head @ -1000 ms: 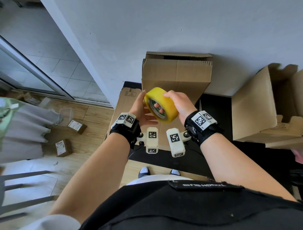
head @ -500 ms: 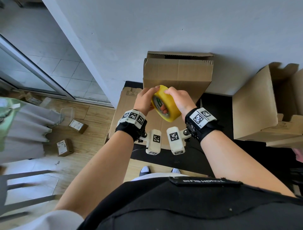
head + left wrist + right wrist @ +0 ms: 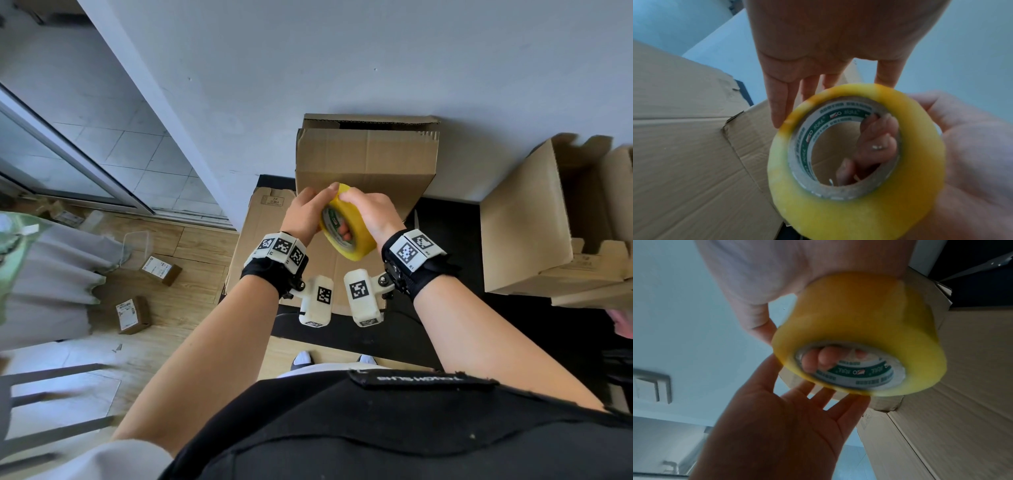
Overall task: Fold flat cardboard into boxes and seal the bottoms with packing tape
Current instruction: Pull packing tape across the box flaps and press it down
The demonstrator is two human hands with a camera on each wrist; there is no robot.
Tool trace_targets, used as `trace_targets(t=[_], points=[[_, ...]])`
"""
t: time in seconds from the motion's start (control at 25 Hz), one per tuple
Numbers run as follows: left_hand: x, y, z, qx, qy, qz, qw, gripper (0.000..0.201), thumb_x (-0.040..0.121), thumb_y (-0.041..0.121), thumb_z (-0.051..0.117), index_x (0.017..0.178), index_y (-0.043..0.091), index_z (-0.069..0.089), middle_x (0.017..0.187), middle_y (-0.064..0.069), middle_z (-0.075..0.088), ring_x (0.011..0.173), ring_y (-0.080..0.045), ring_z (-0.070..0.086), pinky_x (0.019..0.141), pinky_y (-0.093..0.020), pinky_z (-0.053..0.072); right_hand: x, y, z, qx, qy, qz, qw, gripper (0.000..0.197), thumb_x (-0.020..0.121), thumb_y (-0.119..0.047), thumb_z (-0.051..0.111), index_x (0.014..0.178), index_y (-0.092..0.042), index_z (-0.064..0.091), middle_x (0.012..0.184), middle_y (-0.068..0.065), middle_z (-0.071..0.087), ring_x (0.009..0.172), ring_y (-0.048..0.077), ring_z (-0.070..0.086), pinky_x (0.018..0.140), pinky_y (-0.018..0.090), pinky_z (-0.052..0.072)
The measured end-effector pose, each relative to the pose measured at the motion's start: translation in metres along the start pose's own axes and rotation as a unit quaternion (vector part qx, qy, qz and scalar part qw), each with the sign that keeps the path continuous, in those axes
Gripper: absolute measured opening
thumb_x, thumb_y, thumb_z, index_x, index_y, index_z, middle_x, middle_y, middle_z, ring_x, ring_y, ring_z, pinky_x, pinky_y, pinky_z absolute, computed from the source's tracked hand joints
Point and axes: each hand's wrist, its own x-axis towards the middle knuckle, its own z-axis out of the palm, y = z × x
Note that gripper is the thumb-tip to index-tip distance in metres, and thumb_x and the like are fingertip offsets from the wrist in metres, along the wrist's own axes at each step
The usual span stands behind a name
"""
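Observation:
My right hand (image 3: 371,214) grips a yellow packing tape roll (image 3: 347,236), its fingers hooked through the core (image 3: 877,138) and its palm over the outer face (image 3: 777,272). My left hand (image 3: 308,212) lies against the roll's far rim with straight fingers (image 3: 781,104), touching the top edge but not curled round it. The same roll (image 3: 869,318) is seen from below, with the left palm (image 3: 787,426) spread beside it. Just behind the hands an erected cardboard box (image 3: 366,164) stands on flat cardboard sheets (image 3: 263,233).
The sheets lie on a black table (image 3: 462,308) against a grey wall. More folded boxes (image 3: 524,222) stand at the right. On the wooden floor to the left are small parcels (image 3: 161,269), a clear tub (image 3: 137,243) and a chair (image 3: 51,394).
Both hands lifted the roll up and away toward the standing box. The left hand shifted from behind the roll to its top rim, and the roll turned more edge-on.

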Motion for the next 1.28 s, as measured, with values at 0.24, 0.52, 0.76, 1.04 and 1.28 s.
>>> trace_targets(t=[0.24,0.52,0.76,1.04,1.28], points=[[0.006,0.000,0.001,-0.051,0.004,-0.021,0.998,0.045,0.088,0.053,0.057,0.112,0.015,0.061,0.104,-0.007,0.063,0.104,-0.027,0.062,0.093,-0.041,0.053,-0.010,-0.008,-0.010,0.005,-0.004,-0.012,1.000,0.026,0.090,-0.021,0.057,0.069,-0.006,0.057,0.063,0.010,0.057,0.054,0.019,0.052,0.041,0.011,0.042],[0.004,-0.001,0.000,-0.145,-0.049,-0.152,0.976,0.075,0.086,0.069,0.049,0.125,0.005,0.057,0.092,-0.014,0.066,0.083,-0.029,0.066,0.086,-0.045,0.056,-0.008,-0.006,-0.006,0.061,-0.069,-0.027,0.995,0.026,0.078,-0.019,0.054,0.080,0.005,0.061,0.068,0.024,0.064,0.059,0.031,0.057,0.064,0.036,0.050],[0.010,0.008,0.009,-0.007,-0.060,0.002,0.998,0.054,0.081,0.048,0.065,0.122,0.015,0.054,0.114,-0.007,0.060,0.111,-0.027,0.060,0.096,-0.039,0.050,-0.001,-0.006,-0.014,0.039,-0.007,-0.023,0.999,0.032,0.092,-0.024,0.052,0.076,0.003,0.061,0.057,0.015,0.057,0.045,0.022,0.053,0.049,0.020,0.048],[0.014,0.001,0.007,-0.164,-0.036,-0.161,0.973,0.059,0.097,0.059,0.039,0.105,0.004,0.060,0.080,-0.015,0.068,0.081,-0.029,0.064,0.087,-0.043,0.054,-0.001,-0.006,-0.014,0.075,-0.086,-0.038,0.993,0.039,0.070,-0.022,0.051,0.086,0.013,0.059,0.068,0.025,0.063,0.055,0.030,0.056,0.059,0.032,0.050],[0.008,0.007,0.006,-0.176,-0.018,-0.155,0.972,0.056,0.098,0.054,0.038,0.099,0.002,0.059,0.066,-0.013,0.061,0.063,-0.025,0.060,0.075,-0.037,0.053,-0.002,-0.009,-0.010,0.049,-0.083,-0.038,0.995,0.033,0.073,-0.021,0.051,0.082,0.010,0.060,0.070,0.025,0.065,0.059,0.031,0.057,0.063,0.033,0.050]])
